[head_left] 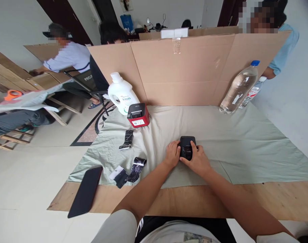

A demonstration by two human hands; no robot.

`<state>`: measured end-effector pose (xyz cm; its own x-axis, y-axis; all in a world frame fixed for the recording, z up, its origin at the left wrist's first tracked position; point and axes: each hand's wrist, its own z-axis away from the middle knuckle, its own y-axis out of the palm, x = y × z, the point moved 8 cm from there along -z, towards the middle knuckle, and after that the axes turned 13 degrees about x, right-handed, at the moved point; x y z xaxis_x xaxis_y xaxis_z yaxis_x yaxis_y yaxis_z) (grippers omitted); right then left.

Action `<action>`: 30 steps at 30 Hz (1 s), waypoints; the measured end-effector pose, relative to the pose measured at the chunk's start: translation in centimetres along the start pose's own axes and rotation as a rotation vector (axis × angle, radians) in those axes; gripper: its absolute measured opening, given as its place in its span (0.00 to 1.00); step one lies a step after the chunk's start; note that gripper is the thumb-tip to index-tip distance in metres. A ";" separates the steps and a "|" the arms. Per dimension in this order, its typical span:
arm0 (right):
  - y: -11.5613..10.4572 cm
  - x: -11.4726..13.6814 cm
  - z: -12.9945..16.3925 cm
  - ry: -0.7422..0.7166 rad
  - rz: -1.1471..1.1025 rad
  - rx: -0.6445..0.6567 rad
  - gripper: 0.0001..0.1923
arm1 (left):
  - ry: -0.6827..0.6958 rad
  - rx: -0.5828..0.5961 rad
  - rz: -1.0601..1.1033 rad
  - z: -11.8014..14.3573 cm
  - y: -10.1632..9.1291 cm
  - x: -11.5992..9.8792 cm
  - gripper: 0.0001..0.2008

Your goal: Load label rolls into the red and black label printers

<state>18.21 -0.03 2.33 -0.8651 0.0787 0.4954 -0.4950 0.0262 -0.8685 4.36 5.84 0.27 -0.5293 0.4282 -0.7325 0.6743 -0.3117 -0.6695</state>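
A small black printer [186, 147] lies on the cloth in front of me, both hands on it. My left hand [173, 154] is closed against its left side, with the fingertips at the edge. From the right, my right hand [198, 159] grips it, thumb at the lower front corner and index finger on the upper right of the casing. To the left lie two partly unrolled black rolls, the upper roll [127, 140] and the lower roll [136, 168]. A flat black-and-white piece [119, 175] is beside the lower one.
A red-and-black printer [138, 115] stands before a white detergent jug [123, 92]. A large phone [85, 192] lies at the front left edge. A cardboard divider [181, 71] crosses the back. Two water bottles [240, 87] lean there, right. Other people sit beyond.
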 end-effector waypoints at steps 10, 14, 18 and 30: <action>0.7 -3.1 -2.2 -0.131 -0.317 -0.147 0.38 | -0.044 -0.052 0.175 -0.5 -0.1 0.6 0.20; 1.9 -3.9 -2.5 -0.152 -0.323 -0.075 0.41 | -0.233 0.059 0.485 -0.8 1.4 2.8 0.30; 2.0 -3.2 -2.4 -0.199 -0.286 -0.034 0.39 | -0.375 0.234 0.789 -0.8 2.7 3.9 0.36; 3.4 -2.9 -1.5 -0.195 -0.268 -0.109 0.41 | -0.419 0.278 1.056 -1.8 1.2 2.9 0.34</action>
<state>19.18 1.37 -2.11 -0.7102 -0.1367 0.6906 -0.7040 0.1275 -0.6987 4.60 8.21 -2.42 0.0635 -0.4518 -0.8899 0.7721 -0.5427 0.3306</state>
